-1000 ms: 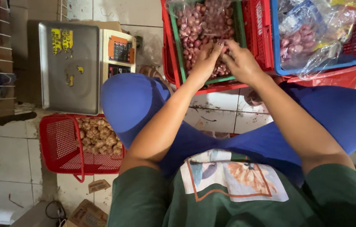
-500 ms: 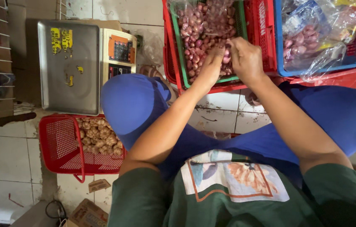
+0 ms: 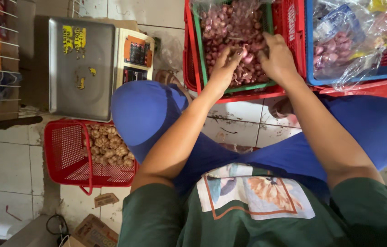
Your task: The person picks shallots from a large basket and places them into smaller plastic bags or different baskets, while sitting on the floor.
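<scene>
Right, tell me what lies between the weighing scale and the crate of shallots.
In the head view, between the weighing scale and the crate of shallots lies a crumpled clear plastic bag on the tiled floor, with the person's blue-clad knee just below.

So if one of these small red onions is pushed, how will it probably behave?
A shallot looks round and smooth, so it would probably roll. Its papery skin may flake off under the left hand or right hand. Being small, it seems light and firm, not fragile.

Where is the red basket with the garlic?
In the head view, the red basket sits low on the left on the tiled floor, just below the weighing scale and beside the person's left knee.
</scene>
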